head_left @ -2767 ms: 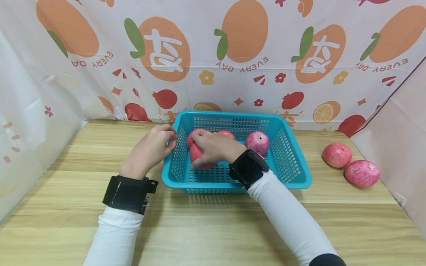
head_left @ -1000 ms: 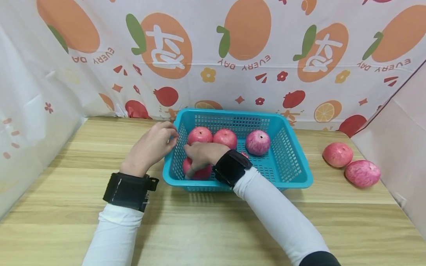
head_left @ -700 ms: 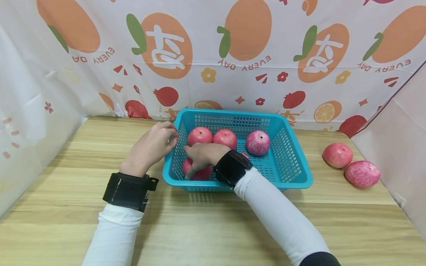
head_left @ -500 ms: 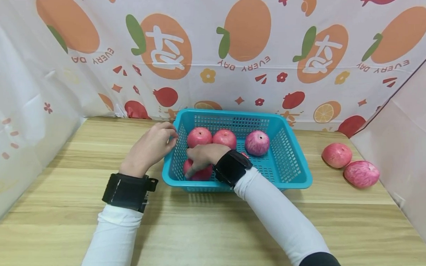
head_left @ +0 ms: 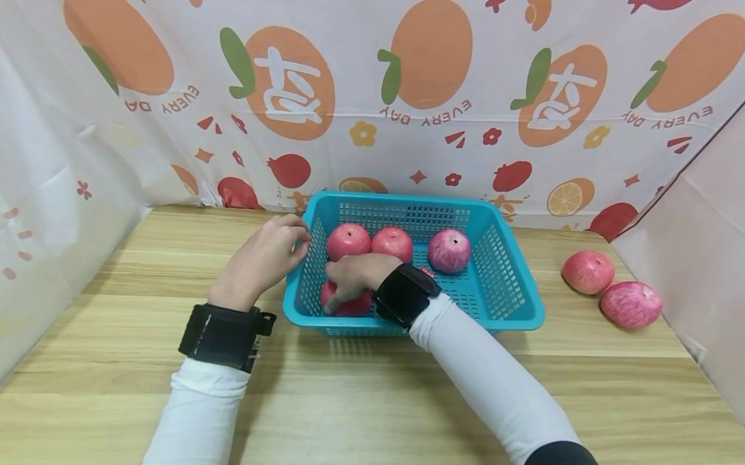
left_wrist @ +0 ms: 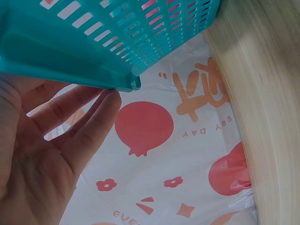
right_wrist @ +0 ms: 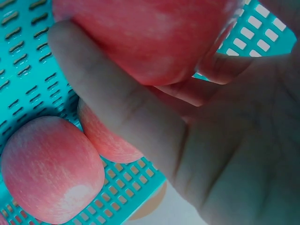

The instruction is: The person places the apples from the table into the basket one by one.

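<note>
A turquoise plastic basket (head_left: 410,200) stands in the middle. My right hand (head_left: 358,276) reaches into its near left corner and grips a red apple (head_left: 353,306), thumb and fingers around it; in the right wrist view this apple (right_wrist: 154,37) fills the top. Behind it sit two more red apples, a left one (head_left: 349,240) and a middle one (head_left: 393,242). A purple-striped apple (head_left: 448,251) lies right of them. At the left rim, my left hand (head_left: 265,259) holds the basket; the left wrist view shows fingertips (left_wrist: 111,96) against the rim, thumb hidden.
To the right on the wooden table (head_left: 354,410) lie two fruits side by side, a pinkish-red one (head_left: 588,271) and a striped pink one (head_left: 631,305). A fruit-printed cloth (head_left: 363,133) hangs behind the basket, with white sheeting at both sides.
Over the earlier frames my right hand brought the apple toward me and down into the basket's near left corner, uncovering the apples behind. In the last second both hands stay nearly still.
</note>
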The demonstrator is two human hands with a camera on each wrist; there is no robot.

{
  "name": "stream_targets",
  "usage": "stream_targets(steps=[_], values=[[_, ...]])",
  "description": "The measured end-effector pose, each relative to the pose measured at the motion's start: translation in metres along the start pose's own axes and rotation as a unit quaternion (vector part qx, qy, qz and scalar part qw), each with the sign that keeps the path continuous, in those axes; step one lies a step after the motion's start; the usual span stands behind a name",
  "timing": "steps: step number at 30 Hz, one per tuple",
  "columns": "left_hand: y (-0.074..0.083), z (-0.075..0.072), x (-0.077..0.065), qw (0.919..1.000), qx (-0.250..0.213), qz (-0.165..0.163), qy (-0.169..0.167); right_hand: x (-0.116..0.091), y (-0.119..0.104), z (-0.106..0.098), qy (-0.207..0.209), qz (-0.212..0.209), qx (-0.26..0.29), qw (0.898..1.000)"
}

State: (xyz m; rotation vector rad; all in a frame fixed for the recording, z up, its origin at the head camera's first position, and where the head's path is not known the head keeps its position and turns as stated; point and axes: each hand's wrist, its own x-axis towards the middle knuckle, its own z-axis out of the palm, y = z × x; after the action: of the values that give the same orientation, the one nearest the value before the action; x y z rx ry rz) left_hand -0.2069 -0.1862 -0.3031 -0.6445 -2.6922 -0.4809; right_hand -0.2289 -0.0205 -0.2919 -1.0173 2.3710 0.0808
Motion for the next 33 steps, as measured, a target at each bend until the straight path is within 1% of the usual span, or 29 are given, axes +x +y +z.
stream_targets(steps=[9, 14, 16, 19, 23, 27, 30, 33], values=[[0.0, 0.0, -0.001, 1.0, 0.001, -0.003, -0.001, 0.0, 0.001, 0.001, 0.006, 0.001, 0.004, 1.0], [0.001, 0.001, 0.0, 1.0, -0.001, 0.001, 0.001, -0.004, 0.005, 0.0, 0.025, -0.018, 0.017, 0.999], [0.001, 0.001, 0.0, 1.0, -0.002, 0.003, 0.002, -0.007, 0.008, -0.002, 0.042, -0.025, 0.021, 0.999], [0.001, 0.001, 0.001, 1.0, -0.002, 0.005, 0.003, -0.012, 0.012, -0.007, 0.066, -0.023, 0.033, 0.997], [0.002, 0.001, 0.001, 1.0, -0.001, 0.005, 0.004, -0.018, 0.019, -0.012, 0.108, -0.027, 0.049, 0.993], [0.001, 0.0, 0.0, 1.0, -0.001, 0.004, 0.004, -0.021, 0.024, -0.012, 0.16, -0.037, 0.042, 0.986], [0.001, 0.001, 0.0, 1.0, 0.0, 0.003, 0.004, -0.023, 0.026, -0.013, 0.193, -0.044, 0.026, 0.98], [0.001, 0.001, -0.001, 1.0, -0.001, 0.003, 0.001, -0.026, 0.029, -0.013, 0.217, -0.047, 0.024, 0.975]])
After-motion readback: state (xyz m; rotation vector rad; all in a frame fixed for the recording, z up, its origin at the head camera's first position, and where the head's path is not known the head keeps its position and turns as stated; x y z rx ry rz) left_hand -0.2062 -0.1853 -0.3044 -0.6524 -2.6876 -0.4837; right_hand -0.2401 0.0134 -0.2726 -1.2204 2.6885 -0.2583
